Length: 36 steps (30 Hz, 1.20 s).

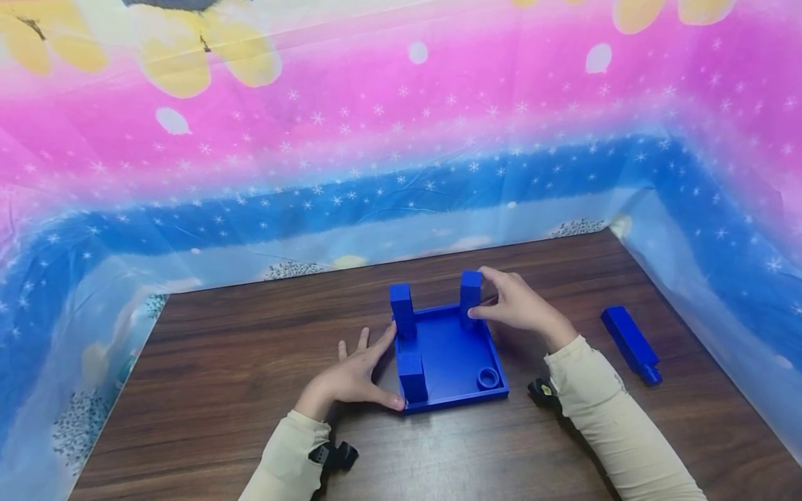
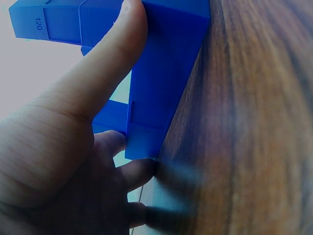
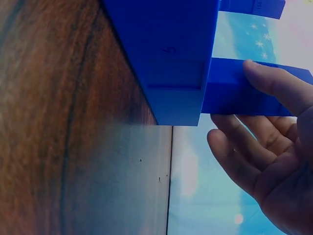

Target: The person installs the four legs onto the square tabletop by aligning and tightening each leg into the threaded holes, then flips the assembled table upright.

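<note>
A blue square base [image 1: 445, 355] with a raised rim lies on the table. Upright blue posts stand at three of its corners: far left [image 1: 403, 312], near left [image 1: 411, 378] and far right [image 1: 470, 299]. A round socket [image 1: 488, 378] shows at the near right corner. My right hand [image 1: 520, 303] pinches the far right post between thumb and fingers, its thumb [image 3: 274, 81] lying on one face. Along the base's left side, my left hand [image 1: 354, 376] is spread, the thumb pressing by the near corner and the index finger touching farther back.
A loose blue post [image 1: 628, 342] with a narrower round end lies on the right of the brown wooden table [image 1: 250, 348]. Behind and beside the table hangs a pink and blue patterned cloth [image 1: 376, 153]. Black straps [image 1: 335, 456] sit at both wrists.
</note>
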{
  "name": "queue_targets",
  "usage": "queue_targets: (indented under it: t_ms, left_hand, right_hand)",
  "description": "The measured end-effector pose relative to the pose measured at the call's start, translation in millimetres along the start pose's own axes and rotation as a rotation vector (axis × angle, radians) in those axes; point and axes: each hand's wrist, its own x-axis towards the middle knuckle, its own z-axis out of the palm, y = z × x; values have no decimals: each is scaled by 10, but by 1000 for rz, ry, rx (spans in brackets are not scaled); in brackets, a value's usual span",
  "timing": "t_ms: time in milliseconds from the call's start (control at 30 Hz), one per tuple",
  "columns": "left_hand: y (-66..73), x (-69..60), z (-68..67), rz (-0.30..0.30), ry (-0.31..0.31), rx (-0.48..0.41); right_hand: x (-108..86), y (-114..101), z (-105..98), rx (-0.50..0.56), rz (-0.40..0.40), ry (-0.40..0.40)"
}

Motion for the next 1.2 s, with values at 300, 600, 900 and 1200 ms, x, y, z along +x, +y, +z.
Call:
queue_targets:
  t_ms: [300,600,900,1200]
  left_hand:
    - [25,4,-4,0,0,20]
    - [5,-3,-6,27,11,6]
    - [12,1,-7,8,6,14]
    - [-12,6,3,5,4,10]
  right_hand:
    - [5,8,-19,-15,35,-12]
    - [-7,26,-75,-16,-5,-55]
    - [-1,11,-45,46,-30,-81]
    - [-6,6,-21,46,-25,-68]
